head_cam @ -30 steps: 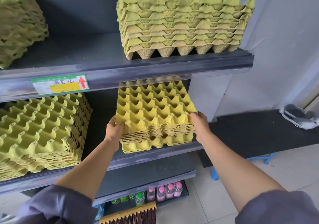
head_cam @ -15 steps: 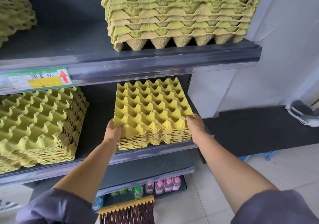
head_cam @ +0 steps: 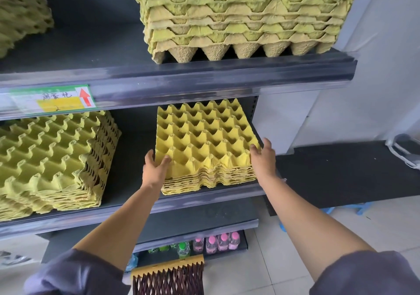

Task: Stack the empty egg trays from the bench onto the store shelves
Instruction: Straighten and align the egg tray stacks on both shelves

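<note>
Now L hand [head_cam: 155,168], R hand [head_cam: 263,156] flanking tray stack [head_cam: 204,135], fingers loose.

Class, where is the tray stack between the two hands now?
In the head view, the tray stack sits at the front right end of the middle shelf, right of a taller stack.

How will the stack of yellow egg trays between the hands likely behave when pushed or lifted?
Probably light: the stack of egg trays is empty moulded pulp. Likely fairly stiff, since its nested layers lie flat. Low and wide, it should slide along the shelf rather than tip.
</note>
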Action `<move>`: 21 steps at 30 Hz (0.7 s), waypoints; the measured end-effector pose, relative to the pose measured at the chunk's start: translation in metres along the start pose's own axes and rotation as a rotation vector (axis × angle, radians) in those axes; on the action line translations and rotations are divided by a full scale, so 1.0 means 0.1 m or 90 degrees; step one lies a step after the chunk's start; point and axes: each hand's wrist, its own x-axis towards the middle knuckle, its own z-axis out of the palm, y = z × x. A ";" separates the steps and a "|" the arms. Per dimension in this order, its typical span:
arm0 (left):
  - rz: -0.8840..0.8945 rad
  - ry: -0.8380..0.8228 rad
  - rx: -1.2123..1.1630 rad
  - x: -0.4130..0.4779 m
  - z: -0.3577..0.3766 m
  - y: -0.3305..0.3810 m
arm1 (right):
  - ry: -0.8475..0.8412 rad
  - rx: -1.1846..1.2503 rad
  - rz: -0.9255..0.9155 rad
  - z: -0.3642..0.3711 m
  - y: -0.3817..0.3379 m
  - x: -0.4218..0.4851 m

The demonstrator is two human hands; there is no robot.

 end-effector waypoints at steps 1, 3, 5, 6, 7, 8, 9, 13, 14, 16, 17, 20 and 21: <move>0.076 0.022 0.084 -0.02 -0.02 0.00 | 0.044 -0.101 -0.104 0.00 -0.01 -0.05; 0.262 0.061 0.368 -0.09 -0.03 0.01 | 0.085 -0.346 -0.327 0.02 0.00 -0.12; 0.399 0.031 0.594 -0.14 0.03 0.05 | 0.010 -0.519 -0.454 0.06 -0.02 -0.19; 0.415 -0.008 0.651 -0.14 0.06 0.06 | -0.038 -0.565 -0.467 0.07 -0.03 -0.23; 0.407 -0.039 0.678 -0.15 0.09 0.08 | -0.064 -0.588 -0.464 0.07 -0.05 -0.25; 0.384 -0.061 0.681 -0.15 0.11 0.10 | -0.071 -0.593 -0.456 0.07 -0.08 -0.26; 0.367 -0.071 0.673 -0.15 0.11 0.13 | -0.070 -0.597 -0.451 0.06 -0.10 -0.27; 0.355 -0.096 0.676 -0.16 0.11 0.16 | -0.074 -0.607 -0.429 0.04 -0.14 -0.28; 0.356 -0.101 0.682 -0.17 0.12 0.16 | -0.072 -0.602 -0.425 0.04 -0.14 -0.29; 0.361 -0.110 0.686 -0.18 0.14 0.16 | -0.071 -0.602 -0.415 0.02 -0.13 -0.30; 0.361 -0.117 0.684 -0.19 0.16 0.16 | -0.072 -0.607 -0.409 0.00 -0.13 -0.30; 0.352 -0.133 0.678 -0.21 0.18 0.18 | -0.074 -0.606 -0.387 -0.02 -0.13 -0.29; 0.352 -0.136 0.678 -0.21 0.18 0.18 | -0.072 -0.604 -0.380 -0.02 -0.13 -0.29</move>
